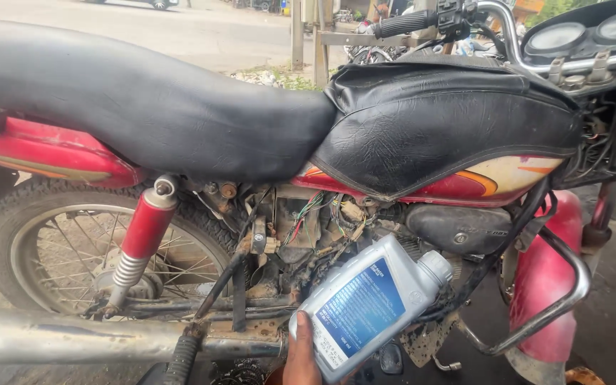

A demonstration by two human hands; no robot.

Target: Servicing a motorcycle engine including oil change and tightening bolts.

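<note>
From the head view, a red motorcycle (pixel 465 182) fills the frame side-on, its black seat (pixel 137 100) and cracked black tank cover (pixel 443 121) running across the upper half. Below them the open engine bay (pixel 308 228) is crowded with loose wires and grimy metal, hemmed in by the red rear shock (pixel 144 232) on the left, the chrome exhaust pipe (pixel 94 336) along the near bottom, and the curved crash guard (pixel 557 299) on the right. Free room is scarce; the only open gap is near the bottom centre.

In that gap one hand (pixel 301 356) rises from the bottom edge; which hand it is cannot be told. Its grip is closed around the base of a grey plastic oil bottle (pixel 368 303), thumb pressed on the front face.

The bottle tilts up and to the right, its grey capped neck (pixel 436 265) just beside the engine casing (pixel 458 228). A blue label covers its front.
</note>
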